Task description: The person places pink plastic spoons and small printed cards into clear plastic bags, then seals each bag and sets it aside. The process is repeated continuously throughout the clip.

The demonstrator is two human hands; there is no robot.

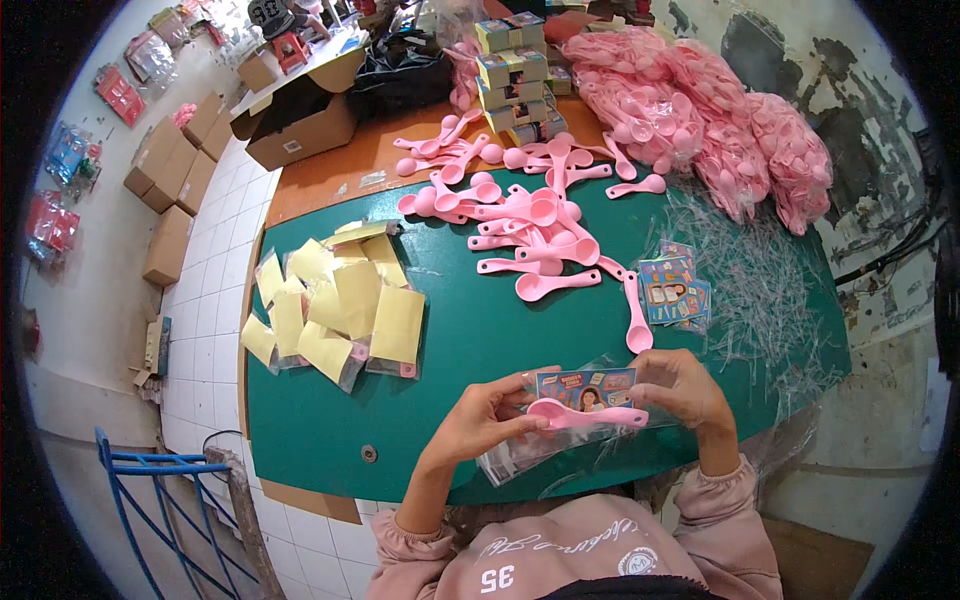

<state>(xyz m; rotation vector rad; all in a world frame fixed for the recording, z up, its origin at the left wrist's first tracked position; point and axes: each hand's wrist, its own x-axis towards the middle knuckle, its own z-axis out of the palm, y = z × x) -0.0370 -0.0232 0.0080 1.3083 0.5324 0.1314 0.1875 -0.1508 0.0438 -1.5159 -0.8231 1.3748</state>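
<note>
Near the table's front edge, my left hand (482,418) pinches a pink measuring spoon (585,416) by its bowl end, together with a printed blue card (610,383) behind it. My right hand (684,386) has its fingers closed on the card's right end, close to the tip of the spoon's handle. Clear plastic bags (508,464) lie under and around my hands. Just beyond my right hand, a single pink spoon (637,316) rests beside a small stack of printed cards (672,290).
A heap of pink spoons (535,215) covers the middle back of the green table (440,440). Yellow-backed packets (340,300) pile up at left. Clear plastic strips (760,270) spread at right, below bulging bags of spoons (680,110). Card bundles (512,75) and an open carton (300,130) stand behind.
</note>
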